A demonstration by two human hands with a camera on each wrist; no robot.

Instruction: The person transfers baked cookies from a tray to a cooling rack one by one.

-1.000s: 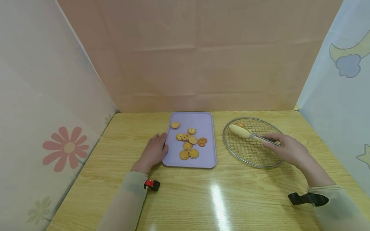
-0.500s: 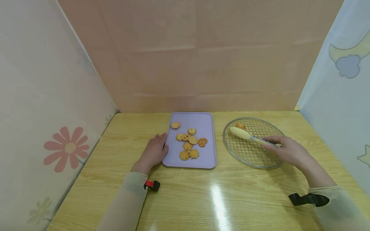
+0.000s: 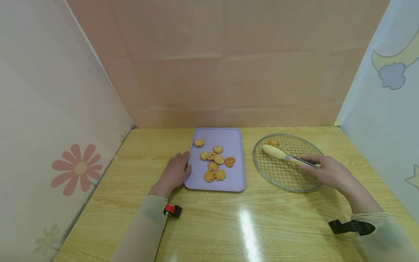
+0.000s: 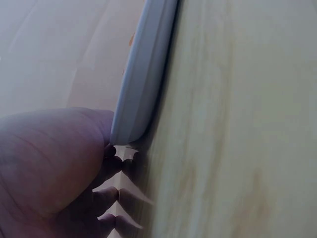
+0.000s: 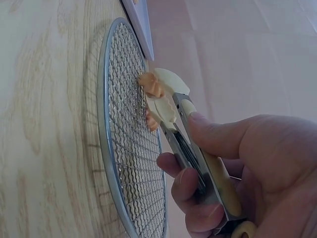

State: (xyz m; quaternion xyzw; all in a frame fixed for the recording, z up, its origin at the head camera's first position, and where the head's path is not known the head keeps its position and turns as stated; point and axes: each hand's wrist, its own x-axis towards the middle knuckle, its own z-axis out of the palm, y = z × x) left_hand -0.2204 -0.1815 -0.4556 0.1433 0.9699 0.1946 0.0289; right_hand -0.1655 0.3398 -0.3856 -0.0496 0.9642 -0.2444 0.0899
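Note:
My right hand (image 3: 330, 171) grips a pair of tongs (image 5: 183, 119) with cream tips, over a round wire rack (image 3: 291, 180). In the right wrist view the tips stand apart, with a swirled cookie (image 5: 151, 85) at them; whether they pinch it I cannot tell. A second cookie (image 5: 151, 120) sits close by on the mesh. My left hand (image 3: 173, 170) holds the left edge of a lilac tray (image 3: 229, 136). In the left wrist view its thumb (image 4: 94, 124) lies at the tray rim, the other fingers low beside it near the table. Several cookies (image 3: 213, 166) and a pretzel (image 3: 230, 161) lie on the tray.
Tray and rack stand side by side on a wood-grain table (image 3: 209, 225), a narrow strip between them. A pinkish sheet (image 3: 222, 72) closes off the back. Printed walls rise at the left (image 3: 49, 91) and right (image 3: 386, 120).
The tongs have shifted slightly right and nearer, uncovering more of the far cookie on the rack. My left hand and the tray stay in place.

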